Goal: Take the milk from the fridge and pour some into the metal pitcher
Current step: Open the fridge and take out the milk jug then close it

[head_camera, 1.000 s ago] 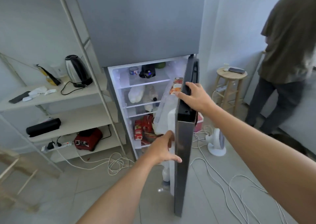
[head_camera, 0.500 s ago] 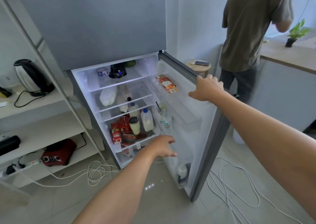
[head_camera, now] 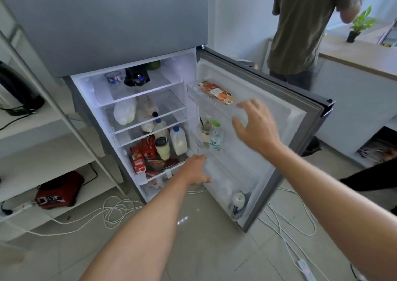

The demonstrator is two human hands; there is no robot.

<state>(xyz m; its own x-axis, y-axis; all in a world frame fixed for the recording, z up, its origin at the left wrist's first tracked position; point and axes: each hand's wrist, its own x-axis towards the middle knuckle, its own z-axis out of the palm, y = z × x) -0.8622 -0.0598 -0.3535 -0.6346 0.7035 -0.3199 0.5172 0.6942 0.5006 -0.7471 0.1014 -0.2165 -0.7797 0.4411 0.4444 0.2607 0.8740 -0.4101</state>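
The fridge's lower door stands wide open to the right. Inside, a white milk jug with a blue cap stands on the lower shelf beside a second blue-capped bottle and a lidded tumbler. My left hand reaches low toward that shelf, fingers loosely apart, holding nothing, just below and right of the jug. My right hand hovers open in front of the door's inner shelves, blurred, touching nothing. No metal pitcher is in view.
Red cartons fill the lower shelf's left side. A water bottle sits in the door rack. White cables lie on the tiled floor. A shelving unit stands at left. Another person stands at the counter behind the door.
The fridge door has swung from nearly edge-on to wide open. My right hand has let go of the door's edge and moved inward. My left hand has stayed low near the lower shelf.
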